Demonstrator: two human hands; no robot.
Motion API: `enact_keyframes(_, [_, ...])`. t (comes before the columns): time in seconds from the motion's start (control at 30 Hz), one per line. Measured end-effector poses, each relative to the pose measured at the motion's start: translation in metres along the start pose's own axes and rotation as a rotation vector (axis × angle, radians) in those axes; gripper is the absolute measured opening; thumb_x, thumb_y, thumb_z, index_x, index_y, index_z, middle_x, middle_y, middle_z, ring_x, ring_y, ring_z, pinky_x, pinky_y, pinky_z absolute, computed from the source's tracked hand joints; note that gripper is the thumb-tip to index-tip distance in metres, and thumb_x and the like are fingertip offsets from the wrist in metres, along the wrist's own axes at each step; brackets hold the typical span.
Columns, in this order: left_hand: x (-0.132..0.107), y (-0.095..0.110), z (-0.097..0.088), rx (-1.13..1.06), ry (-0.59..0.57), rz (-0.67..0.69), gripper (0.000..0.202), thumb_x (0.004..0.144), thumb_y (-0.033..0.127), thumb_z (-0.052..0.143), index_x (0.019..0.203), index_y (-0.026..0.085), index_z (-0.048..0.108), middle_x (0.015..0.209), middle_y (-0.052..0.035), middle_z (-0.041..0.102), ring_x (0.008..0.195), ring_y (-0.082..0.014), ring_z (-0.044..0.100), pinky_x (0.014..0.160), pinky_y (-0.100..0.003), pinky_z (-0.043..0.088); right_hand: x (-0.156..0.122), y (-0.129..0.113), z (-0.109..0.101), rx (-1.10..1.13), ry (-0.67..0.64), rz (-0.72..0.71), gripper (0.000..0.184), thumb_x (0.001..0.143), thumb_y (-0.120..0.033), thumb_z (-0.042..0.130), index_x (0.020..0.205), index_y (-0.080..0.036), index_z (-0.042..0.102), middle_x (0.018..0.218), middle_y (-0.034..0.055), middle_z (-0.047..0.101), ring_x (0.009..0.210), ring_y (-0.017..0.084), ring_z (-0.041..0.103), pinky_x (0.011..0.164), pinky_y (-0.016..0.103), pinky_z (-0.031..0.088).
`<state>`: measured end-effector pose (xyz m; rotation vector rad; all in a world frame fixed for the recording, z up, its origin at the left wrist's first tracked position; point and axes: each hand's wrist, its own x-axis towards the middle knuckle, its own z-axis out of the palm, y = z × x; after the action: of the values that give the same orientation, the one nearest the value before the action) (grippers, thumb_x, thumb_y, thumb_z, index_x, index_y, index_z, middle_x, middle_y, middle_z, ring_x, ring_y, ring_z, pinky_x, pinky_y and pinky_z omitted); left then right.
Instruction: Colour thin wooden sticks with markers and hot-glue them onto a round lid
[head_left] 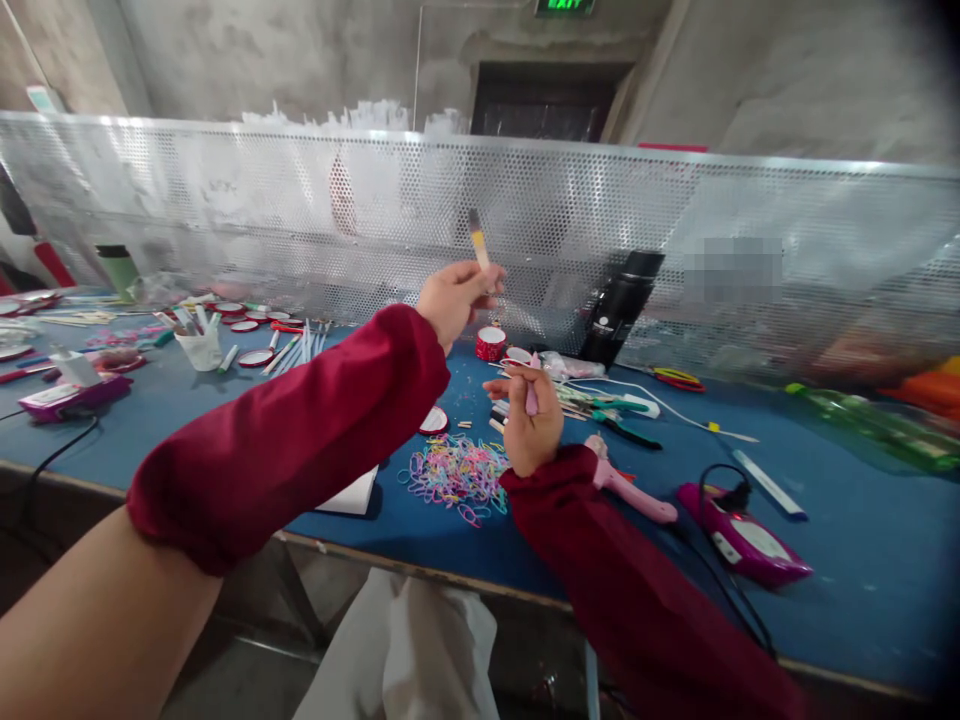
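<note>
My left hand (455, 297) is raised above the blue table (862, 580), fingers pinched on a thin stick with a yellow and dark tip (477, 241) that points upward. My right hand (531, 425) is lower and nearer the table, closed round a small pale pink stick-like piece (531, 394). Both arms wear dark red sleeve covers. Just below and left of my right hand lies a pile of small coloured rubber bands (459, 474). A red and white tape roll (491, 343) stands behind my hands.
A black bottle (621, 305) stands by the perforated metal screen (300, 210). Pliers and scissors (622, 412), a pink glue gun (626, 487), two purple devices (742, 538) (64, 397), a cup of sticks (201, 345), a green bottle (870, 425) and white cloth (409, 650) are around.
</note>
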<state>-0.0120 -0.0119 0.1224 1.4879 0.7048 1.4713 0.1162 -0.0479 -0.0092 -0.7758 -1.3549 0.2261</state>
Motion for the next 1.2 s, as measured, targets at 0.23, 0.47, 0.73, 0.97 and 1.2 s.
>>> enact_keyframes(0.23, [0.028,-0.074,-0.02,-0.008,0.208,0.069,0.016,0.084,0.026,0.056,0.089,0.013,0.064,0.076,-0.0021,0.061,0.056,-0.0053,0.052,0.046,-0.017,0.029,-0.001,-0.002,0.0,-0.058,0.025,0.01,0.02,0.094,-0.037,0.044,0.099,-0.02,0.054,0.078,0.0028,0.068,0.072,0.017,0.066,0.071,0.033,0.054])
enact_keyframes(0.47, [0.018,-0.131,-0.008,0.004,0.251,-0.021,0.018,0.079,0.03,0.06,0.083,0.013,0.065,0.068,0.0008,0.061,0.054,-0.0056,0.05,0.051,-0.019,0.035,-0.001,-0.004,-0.004,-0.058,0.045,0.008,0.023,0.095,-0.035,0.043,0.107,-0.019,0.055,0.077,0.0031,0.068,0.067,0.016,0.064,0.068,0.033,0.053])
enact_keyframes(0.73, [-0.036,-0.138,0.011,-0.032,0.13,-0.074,0.02,0.078,0.033,0.058,0.082,0.014,0.064,0.068,0.0003,0.061,0.056,-0.0078,0.05,0.05,-0.02,0.035,0.003,-0.014,-0.009,-0.127,0.01,-0.084,0.032,0.094,-0.038,0.044,0.112,-0.022,0.065,0.09,0.0061,0.068,0.076,0.018,0.063,0.071,0.034,0.051])
enact_keyframes(0.97, [-0.043,-0.143,0.01,-0.091,0.141,-0.139,0.024,0.076,0.036,0.06,0.081,0.013,0.063,0.068,-0.0005,0.059,0.055,-0.0068,0.047,0.048,-0.018,0.032,0.009,-0.014,-0.007,-0.133,0.011,-0.039,0.028,0.092,-0.032,0.048,0.113,-0.021,0.062,0.084,0.0042,0.067,0.075,0.018,0.063,0.07,0.032,0.051])
enact_keyframes(1.2, [-0.035,-0.149,0.002,-0.09,0.034,-0.285,0.028,0.07,0.039,0.065,0.082,0.014,0.065,0.072,-0.0016,0.061,0.053,-0.0068,0.048,0.043,-0.018,0.024,0.031,-0.018,-0.005,-0.149,-0.108,-0.036,0.014,0.083,-0.027,0.058,0.094,-0.02,0.066,0.085,0.003,0.068,0.075,0.017,0.063,0.069,0.029,0.05])
